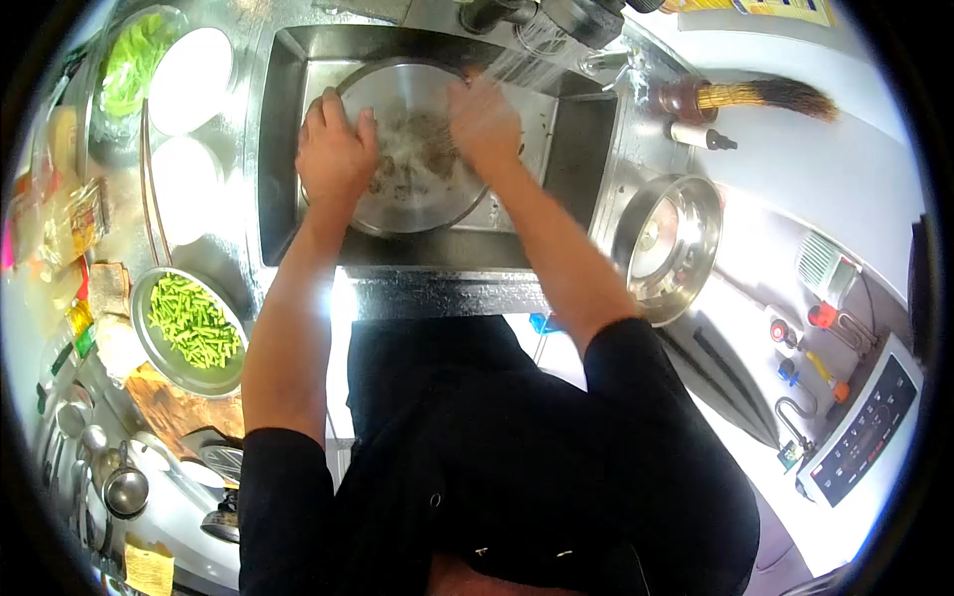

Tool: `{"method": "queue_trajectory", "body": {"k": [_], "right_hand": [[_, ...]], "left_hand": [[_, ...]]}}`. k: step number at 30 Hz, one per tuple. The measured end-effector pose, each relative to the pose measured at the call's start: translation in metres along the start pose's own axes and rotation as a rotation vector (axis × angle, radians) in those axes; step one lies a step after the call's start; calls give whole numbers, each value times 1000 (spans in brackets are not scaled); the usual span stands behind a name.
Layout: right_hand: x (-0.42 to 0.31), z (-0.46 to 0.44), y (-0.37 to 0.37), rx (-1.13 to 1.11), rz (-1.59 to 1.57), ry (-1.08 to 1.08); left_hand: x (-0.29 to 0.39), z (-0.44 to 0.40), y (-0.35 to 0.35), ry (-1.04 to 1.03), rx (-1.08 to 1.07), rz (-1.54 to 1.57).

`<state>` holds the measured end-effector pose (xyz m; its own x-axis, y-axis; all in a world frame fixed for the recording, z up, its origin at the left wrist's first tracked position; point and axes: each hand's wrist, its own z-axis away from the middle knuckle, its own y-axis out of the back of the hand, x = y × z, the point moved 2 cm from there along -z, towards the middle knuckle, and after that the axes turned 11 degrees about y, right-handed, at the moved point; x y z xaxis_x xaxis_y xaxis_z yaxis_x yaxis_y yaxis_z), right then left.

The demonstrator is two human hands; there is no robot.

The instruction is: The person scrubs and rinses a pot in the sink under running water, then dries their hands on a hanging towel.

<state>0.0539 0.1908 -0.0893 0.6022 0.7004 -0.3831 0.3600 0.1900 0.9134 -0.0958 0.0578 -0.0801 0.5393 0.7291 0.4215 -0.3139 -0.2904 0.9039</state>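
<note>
A wide round metal basin [427,214] lies in the stainless steel sink [571,169], with water and dark brown bits inside. My left hand [336,149] grips its left rim, thumb toward the inside and fingers over the edge. At the upper right rim, my right hand [485,124] is closed on the basin, its fingers partly blurred by falling water. Spray comes down beside that hand from a black faucet head [581,20]. The bits in the basin are too blurred to name.
On the left stand a bowl of cut green beans [194,323], two white plates [192,81], chopsticks [151,189] and bagged leafy greens [134,60]. A steel bowl [671,248] sits right of the sink, below a brush [765,96] and a small bottle [701,136].
</note>
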Motion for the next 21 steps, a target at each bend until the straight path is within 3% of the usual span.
{"method": "queue_trajectory", "body": {"k": [2,4,7,9,11,13,14,16,19,21], "right_hand": [[-15,70,9,287,-102,-352],[-34,119,-12,415,-301,-518],[-11,73,2,226,-234,-644],[-2,4,16,-81,-137,-390],[13,-67,-36,-233,34,125],[-57,-108,-17,-626,173,408],[-67,-107,-26,-626,175,408],[-80,-105,-41,-592,197,695],[-13,-60,-27,-184,135,283],[29,-16,-19,-41,-40,-176]], "left_hand": [[-2,3,0,3,-4,10],[-1,-1,-1,-8,13,25],[-3,-4,-1,-37,20,33],[-3,-1,0,-66,85,67],[-2,-1,2,-46,75,74],[-4,2,1,-35,53,79],[-5,1,0,-18,45,69],[0,-4,1,4,44,71],[0,1,0,32,-13,84],[-2,-2,-7,44,11,51]]}}
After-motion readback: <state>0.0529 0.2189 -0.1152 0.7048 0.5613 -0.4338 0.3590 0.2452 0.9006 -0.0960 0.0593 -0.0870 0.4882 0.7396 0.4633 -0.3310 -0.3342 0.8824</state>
